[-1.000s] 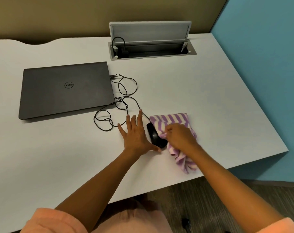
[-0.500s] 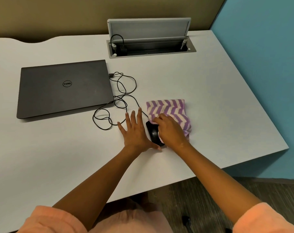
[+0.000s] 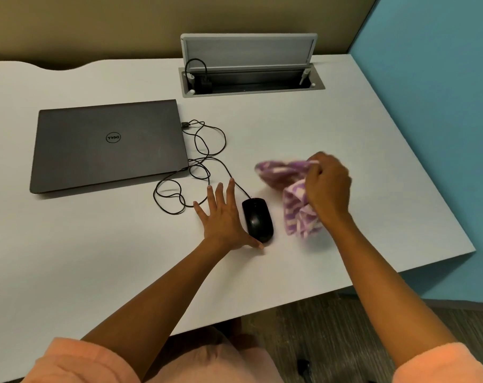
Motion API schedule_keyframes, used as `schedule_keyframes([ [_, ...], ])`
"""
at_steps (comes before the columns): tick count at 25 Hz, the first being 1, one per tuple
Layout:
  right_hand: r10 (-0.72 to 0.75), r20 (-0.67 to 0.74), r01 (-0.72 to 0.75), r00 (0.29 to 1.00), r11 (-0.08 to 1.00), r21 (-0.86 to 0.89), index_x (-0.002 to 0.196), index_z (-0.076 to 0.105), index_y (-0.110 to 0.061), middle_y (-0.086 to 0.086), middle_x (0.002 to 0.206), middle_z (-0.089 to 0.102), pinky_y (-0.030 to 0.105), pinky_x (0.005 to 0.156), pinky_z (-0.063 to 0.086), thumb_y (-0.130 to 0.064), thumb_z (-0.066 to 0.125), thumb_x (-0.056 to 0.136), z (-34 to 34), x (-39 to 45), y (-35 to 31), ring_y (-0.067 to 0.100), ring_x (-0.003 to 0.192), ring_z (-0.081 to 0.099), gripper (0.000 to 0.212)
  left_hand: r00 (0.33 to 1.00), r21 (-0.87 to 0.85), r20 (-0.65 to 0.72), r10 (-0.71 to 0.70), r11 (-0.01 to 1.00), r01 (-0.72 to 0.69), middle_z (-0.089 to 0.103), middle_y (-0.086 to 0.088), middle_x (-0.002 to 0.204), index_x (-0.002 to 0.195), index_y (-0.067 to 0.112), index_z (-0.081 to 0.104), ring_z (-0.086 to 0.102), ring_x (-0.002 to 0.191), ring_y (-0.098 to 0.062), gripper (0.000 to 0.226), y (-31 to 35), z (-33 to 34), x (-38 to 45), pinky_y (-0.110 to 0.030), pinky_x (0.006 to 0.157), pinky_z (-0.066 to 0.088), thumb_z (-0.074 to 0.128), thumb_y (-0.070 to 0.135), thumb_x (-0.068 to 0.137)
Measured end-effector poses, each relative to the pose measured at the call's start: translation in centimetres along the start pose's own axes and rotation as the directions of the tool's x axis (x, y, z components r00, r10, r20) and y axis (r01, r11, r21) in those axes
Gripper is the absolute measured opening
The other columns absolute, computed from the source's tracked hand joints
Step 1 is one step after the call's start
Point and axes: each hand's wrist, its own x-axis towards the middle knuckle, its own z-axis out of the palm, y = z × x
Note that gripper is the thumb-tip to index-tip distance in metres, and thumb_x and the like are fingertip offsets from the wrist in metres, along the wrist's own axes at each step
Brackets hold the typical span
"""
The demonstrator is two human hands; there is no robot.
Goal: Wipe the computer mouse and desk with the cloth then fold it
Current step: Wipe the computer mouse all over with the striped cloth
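**A:** Mouse [image 3: 257,219] first: what has changed there?

**B:** It is bare now. Half a second ago the right hand [image 3: 327,184] was pressing the striped cloth [image 3: 291,193] onto it; now that hand has lifted away toward the centre right of the frame, fist closed around a bunch of the cloth, which hangs blurred below and to the left of it, apart from the mouse.

**A:** And the left hand [image 3: 223,217]?

**B:** Same as before: flat on the desk [image 3: 331,128], fingers spread, its thumb side touching the mouse's left edge, bracing it.

**A:** What does that mean for the task?

**B:** I'd judge the mouse wipe is finished or paused, with the desk and the folding not yet done.

**A:** Where does the mouse sit, and how does it point?

**B:** Just below the frame's centre, near the desk's front edge. Its long axis runs nearly up-and-down the frame, leaning slightly left at the top, where the cable [image 3: 204,158] leaves toward the laptop [image 3: 107,145] at upper left.
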Motion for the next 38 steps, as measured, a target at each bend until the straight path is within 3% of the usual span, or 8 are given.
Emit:
schedule_keyframes([
  [2, -0.064, -0.138, 0.071, 0.988, 0.996, 0.047, 0.099, 0.061, -0.016, 0.007, 0.101, 0.065, 0.025, 0.069, 0.043, -0.016, 0.039, 0.092, 0.8, 0.0, -0.3, 0.023, 0.089, 0.062, 0.023, 1.0, -0.016, 0.001, -0.007, 1.0, 0.007, -0.017, -0.006, 0.164, 0.151, 0.026, -0.027, -0.026, 0.148, -0.03, 0.168, -0.3, -0.2, 0.2, -0.068, 0.111, -0.009, 0.081, 0.08, 0.035],
  [4, -0.262, 0.101, 0.257, 0.96, 0.964, 0.065, 0.114, 0.062, -0.015, 0.007, 0.117, 0.063, 0.032, 0.086, 0.048, -0.012, 0.043, 0.092, 3.0, -1.7, -0.8, 0.025, 0.107, 0.058, 0.03, 1.0, -0.024, 0.0, -0.012, 1.0, 0.012, -0.017, -0.005, 0.164, 0.151, 0.026, -0.027, -0.026, 0.149, -0.029, 0.167, -0.5, -0.2, 0.3, -0.068, 0.111, -0.009, 0.082, 0.079, 0.035],
  [6, -0.419, 0.471, 0.468, 0.776, 0.884, 0.015, 0.124, 0.062, -0.018, 0.005, 0.13, 0.058, 0.038, 0.1, 0.045, -0.012, 0.046, 0.095, 5.3, -4.1, -0.7, 0.026, 0.12, 0.052, 0.034, 1.0, -0.001, -0.006, -0.006, 1.0, 0.006, -0.017, -0.005, 0.164, 0.151, 0.024, -0.027, -0.025, 0.149, -0.029, 0.167, -0.4, 0.0, 0.3, -0.068, 0.112, -0.007, 0.082, 0.079, 0.037],
  [8, -0.435, 0.575, 0.523, 0.693, 0.852, 0.014, 0.127, 0.061, -0.023, 0.003, 0.136, 0.056, 0.038, 0.106, 0.043, -0.018, 0.048, 0.098, 6.5, -4.7, 0.5, 0.025, 0.125, 0.048, 0.033, 1.0, 0.032, -0.004, -0.002, 0.999, 0.002, -0.018, -0.006, 0.164, 0.151, 0.024, -0.028, -0.025, 0.149, -0.03, 0.165, -0.3, -0.1, 0.5, -0.068, 0.113, -0.006, 0.08, 0.08, 0.039],
  [12, -0.28, 0.494, 0.253, 0.823, 0.96, 0.123, 0.125, 0.064, -0.015, 0.008, 0.129, 0.06, 0.036, 0.1, 0.049, -0.011, 0.046, 0.099, 6.5, -4.2, 2.0, 0.026, 0.12, 0.055, 0.032, 1.0, 0.018, 0.021, -0.013, 1.0, 0.013, -0.019, -0.007, 0.164, 0.151, 0.024, -0.028, -0.027, 0.148, -0.03, 0.166, -0.4, -0.1, 0.7, -0.067, 0.112, -0.009, 0.08, 0.081, 0.037],
  [18, -0.148, 0.453, 0.224, 0.879, 0.968, -0.118, 0.131, 0.055, -0.008, 0.012, 0.133, 0.054, 0.029, 0.083, 0.052, -0.008, 0.046, 0.098, 7.2, -6.5, 1.3, 0.029, 0.104, 0.063, 0.034, 0.998, -0.042, -0.054, -0.017, 0.999, 0.014, -0.01, -0.004, 0.165, 0.15, 0.028, -0.027, -0.02, 0.151, -0.028, 0.168, -0.5, 0.3, 0.5, -0.066, 0.113, -0.008, 0.083, 0.079, 0.034],
  [33, -0.003, 0.563, 0.084, 0.827, 0.989, -0.119, 0.102, 0.072, -0.017, 0.005, 0.099, 0.073, 0.025, 0.067, 0.05, -0.024, 0.044, 0.098, 1.7, -9.7, 2.5, 0.018, 0.078, 0.064, 0.03, 0.996, -0.211, -0.073, 0.058, 0.975, -0.072, 0.05, 0.001, 0.14, 0.151, 0.034, -0.017, 0.027, 0.142, -0.024, 0.158, -0.3, -0.4, -0.2, -0.056, 0.115, 0.004, 0.093, 0.06, 0.039],
  [38, -0.009, 0.162, 0.032, 0.987, 0.99, -0.14, 0.097, 0.069, -0.018, 0.007, 0.096, 0.068, 0.025, 0.066, 0.035, -0.024, 0.045, 0.094, 0.7, -5.0, -0.5, 0.024, 0.077, 0.061, 0.025, 0.997, -0.255, -0.049, 0.06, 0.964, -0.07, 0.052, 0.004, 0.136, 0.15, 0.037, -0.017, 0.029, 0.139, -0.023, 0.16, -0.7, -0.5, 0.0, -0.055, 0.114, 0.005, 0.094, 0.055, 0.037],
])
